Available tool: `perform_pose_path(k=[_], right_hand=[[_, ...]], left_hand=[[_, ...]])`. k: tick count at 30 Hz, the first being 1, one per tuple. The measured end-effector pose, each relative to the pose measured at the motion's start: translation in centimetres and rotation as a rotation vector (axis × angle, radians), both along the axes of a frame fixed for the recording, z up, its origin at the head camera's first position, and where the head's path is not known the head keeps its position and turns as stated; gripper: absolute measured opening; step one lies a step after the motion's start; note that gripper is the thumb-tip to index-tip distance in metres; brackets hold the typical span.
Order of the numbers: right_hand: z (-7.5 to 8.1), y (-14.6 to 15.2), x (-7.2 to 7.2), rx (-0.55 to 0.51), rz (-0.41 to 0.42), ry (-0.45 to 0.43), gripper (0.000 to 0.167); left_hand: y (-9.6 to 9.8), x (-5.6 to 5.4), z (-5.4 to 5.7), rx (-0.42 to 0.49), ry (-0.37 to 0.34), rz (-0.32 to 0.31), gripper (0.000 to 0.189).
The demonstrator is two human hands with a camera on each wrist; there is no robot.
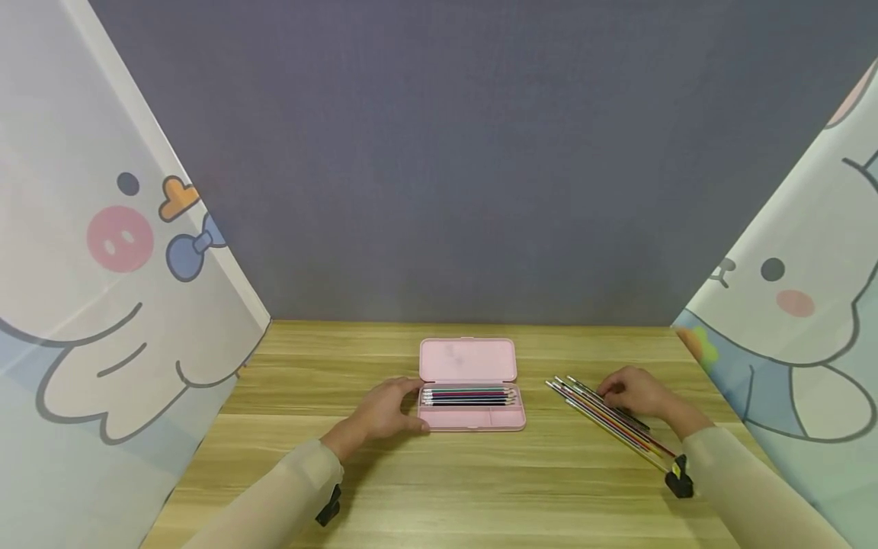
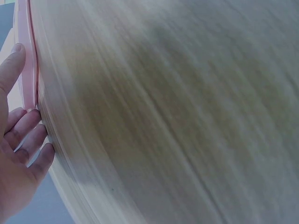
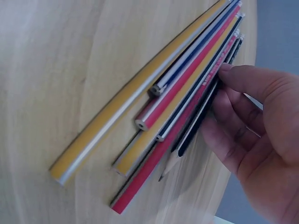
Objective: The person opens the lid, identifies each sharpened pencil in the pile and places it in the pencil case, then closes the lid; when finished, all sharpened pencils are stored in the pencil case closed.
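An opened pink pencil case (image 1: 473, 418) lies on the table, its lid (image 1: 466, 360) folded back. Several pencils (image 1: 469, 396) lie side by side in its rear compartment. My left hand (image 1: 384, 408) rests at the case's left end, thumb along the front edge and loosely bent fingers by the corner. To the right, a bundle of pencils (image 1: 604, 412) in yellow, red, blue and black lies slanted. My right hand (image 3: 261, 126) pinches a sharpened black pencil (image 3: 191, 128) at the bundle's edge, thumb on top, fingertips beside it.
The wooden table (image 1: 384, 488) meets a dark grey panel (image 1: 466, 168) at the back. White panels with cartoon animals, a left panel (image 1: 55, 267) and a right panel (image 1: 823, 328), flank it. The case's front compartment (image 1: 453, 418) has a small divided section at its right.
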State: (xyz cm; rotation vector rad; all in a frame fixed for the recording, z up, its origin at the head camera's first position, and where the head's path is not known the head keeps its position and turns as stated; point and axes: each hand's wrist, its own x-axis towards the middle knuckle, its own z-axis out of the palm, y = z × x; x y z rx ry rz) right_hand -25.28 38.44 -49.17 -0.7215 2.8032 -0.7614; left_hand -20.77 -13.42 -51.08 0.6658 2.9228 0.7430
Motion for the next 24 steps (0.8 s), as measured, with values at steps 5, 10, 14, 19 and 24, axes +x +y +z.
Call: perform_pose_path(k=[5,10,14,19,24], right_hand=[[0.2,-0.1,-0.2,0.002,0.014,-0.007,0.009],[0.9,-0.1,-0.6,-0.025,0.065,0.013,0.007],[1.8,-0.4,-1.1,-0.05,0.087,-0.004,0.01],[3.4,-2.0,-1.7,-0.066,0.115,-0.06,0.013],[4.7,-4.9,-1.6,-0.081,0.17,-0.066,0.014]], left_hand=[[0.0,0.1,0.2,-0.004,-0.006,-0.005,0.086],[0.0,0.1,0.2,0.005,-0.015,-0.002,0.087],[0.0,0.1,0.1,0.005,-0.011,-0.001,0.087],[-0.1,0.2,0.1,0.006,-0.011,0.01,0.086],[-0.1,0.1,0.0,0.001,0.001,0.001,0.086]])
